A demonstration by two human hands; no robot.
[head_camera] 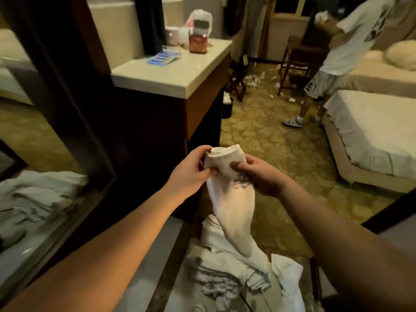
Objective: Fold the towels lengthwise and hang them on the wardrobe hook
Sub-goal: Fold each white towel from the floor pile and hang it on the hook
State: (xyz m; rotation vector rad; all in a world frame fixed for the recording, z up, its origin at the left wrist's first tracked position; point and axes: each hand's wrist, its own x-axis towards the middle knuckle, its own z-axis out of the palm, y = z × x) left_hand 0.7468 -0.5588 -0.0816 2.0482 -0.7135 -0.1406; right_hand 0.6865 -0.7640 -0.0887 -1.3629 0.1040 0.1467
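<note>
A small white towel (pixel 231 199) with dark embroidery hangs in front of me, folded over at its top edge. My left hand (pixel 191 172) pinches the upper left of the fold. My right hand (pixel 261 176) grips the upper right, thumb on the front. The towel's lower end droops onto a heap of more white towels (pixel 236 273) below. No wardrobe hook is visible.
A mirrored wardrobe door (pixel 45 154) stands at left, reflecting towels. A dark cabinet with a white counter (pixel 175 75) holds boxes and bags. Beds (pixel 378 136) lie at right. Another person (pixel 351 52) stands by the far bed; paper scraps litter the patterned carpet (pixel 270 143).
</note>
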